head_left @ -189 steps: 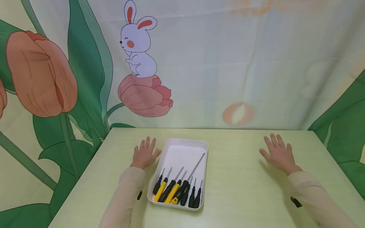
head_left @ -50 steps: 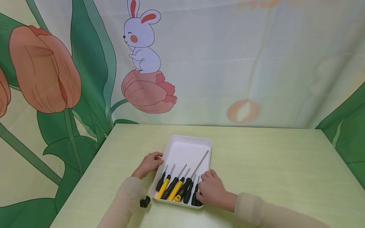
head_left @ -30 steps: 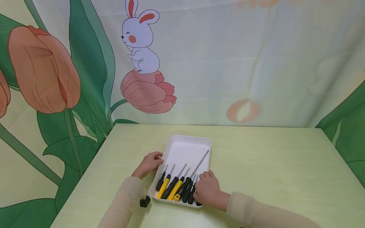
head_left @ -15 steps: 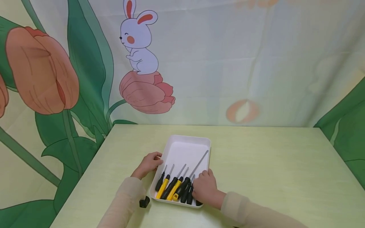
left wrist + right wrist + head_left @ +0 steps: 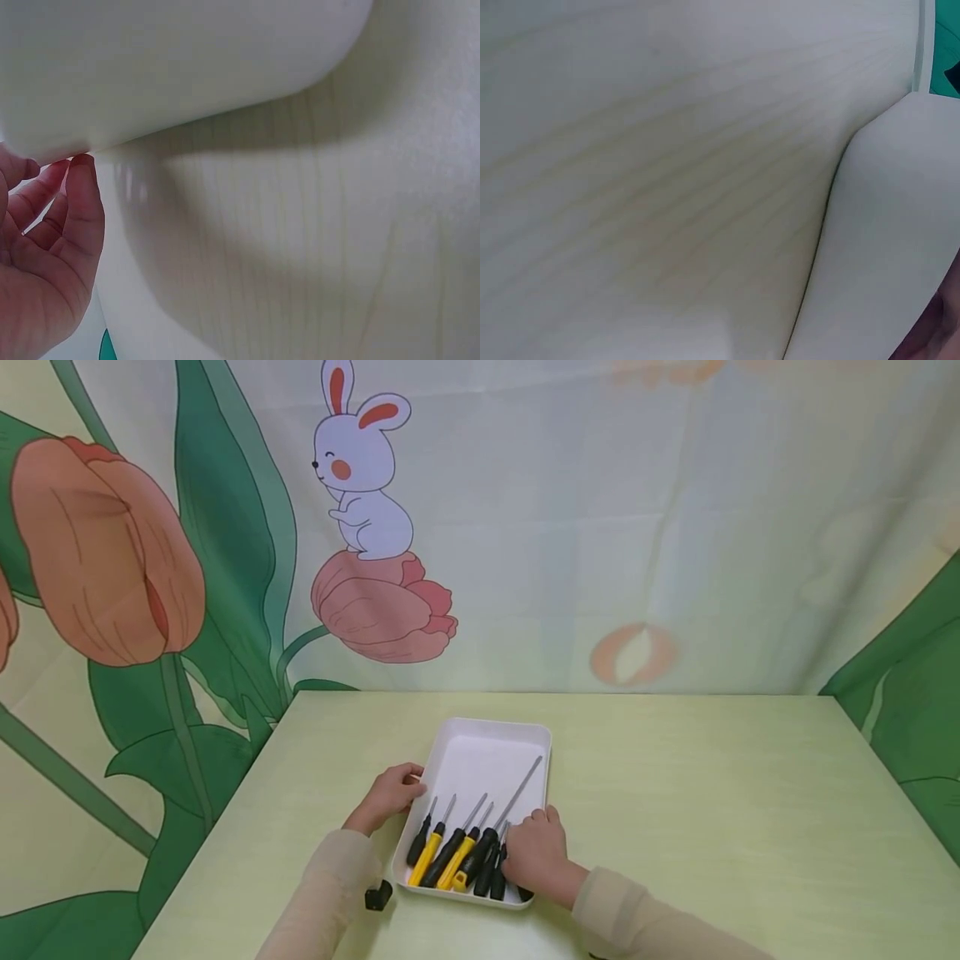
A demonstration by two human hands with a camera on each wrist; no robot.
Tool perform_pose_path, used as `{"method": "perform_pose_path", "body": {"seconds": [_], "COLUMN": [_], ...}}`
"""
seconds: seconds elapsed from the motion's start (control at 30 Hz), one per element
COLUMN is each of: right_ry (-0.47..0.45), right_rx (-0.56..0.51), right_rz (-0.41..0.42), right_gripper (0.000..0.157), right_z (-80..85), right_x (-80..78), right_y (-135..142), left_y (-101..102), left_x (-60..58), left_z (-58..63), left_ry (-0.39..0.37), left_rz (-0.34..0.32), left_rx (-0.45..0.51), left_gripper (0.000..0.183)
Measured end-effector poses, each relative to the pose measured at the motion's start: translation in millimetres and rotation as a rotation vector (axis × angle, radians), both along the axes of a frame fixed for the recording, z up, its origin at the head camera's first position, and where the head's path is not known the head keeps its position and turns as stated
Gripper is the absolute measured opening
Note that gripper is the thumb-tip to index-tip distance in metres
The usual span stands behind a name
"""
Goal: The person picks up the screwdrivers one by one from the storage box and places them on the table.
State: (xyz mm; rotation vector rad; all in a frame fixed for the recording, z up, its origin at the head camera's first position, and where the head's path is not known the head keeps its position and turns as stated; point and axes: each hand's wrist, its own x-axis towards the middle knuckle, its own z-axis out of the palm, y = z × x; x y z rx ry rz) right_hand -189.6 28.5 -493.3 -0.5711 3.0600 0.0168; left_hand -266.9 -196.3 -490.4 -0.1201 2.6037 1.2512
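A white tray (image 5: 495, 733) lies on the table, holding a row of screwdrivers with black handles and yellow handles (image 5: 426, 858). My left hand (image 5: 387, 795) grips the tray's left rim; in the left wrist view its thumb and fingers (image 5: 84, 199) pinch the edge. Over the tray's right side, my right hand (image 5: 536, 850) has its fingers curled at a black screwdriver (image 5: 498, 878), whose handle shows beside the fingertips. Another black handle (image 5: 525, 894) peeks out beneath this hand, mostly hidden. In the right wrist view, the tray wall (image 5: 889, 217) covers most of the hand.
A pale wood-grain table (image 5: 697, 802) extends to both sides of the tray. Behind it hangs a cloth backdrop (image 5: 525, 527) printed with tulips and a rabbit. A small black piece (image 5: 378, 896) shows by the left sleeve.
Both hands have come from lying flat beside the tray to its sides. Lately my right hand has edged left, and the black screwdriver at its fingers has shifted left; my left hand stays put.
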Motion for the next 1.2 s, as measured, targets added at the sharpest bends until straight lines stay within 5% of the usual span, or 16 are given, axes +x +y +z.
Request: {"method": "perform_pose_path", "body": {"seconds": [0.47,1.2], "right_ry": [-0.046,-0.104], "right_rx": [-0.115,-0.514], "right_rz": [-0.052,-0.178], "right_gripper": [0.033,0.038], "right_z": [13.6,34.2], "right_x": [-5.8,-23.5], "right_y": [0.1,16.4], "left_y": [-1.3,-0.4], "left_x": [-0.8,-0.9], "left_z": [-1.1,-0.4], "left_ry": [0.008,-0.006], "left_rz": [-0.016,-0.022], "left_rx": [-0.012,-0.023], "left_gripper": [0.029,0.03]}}
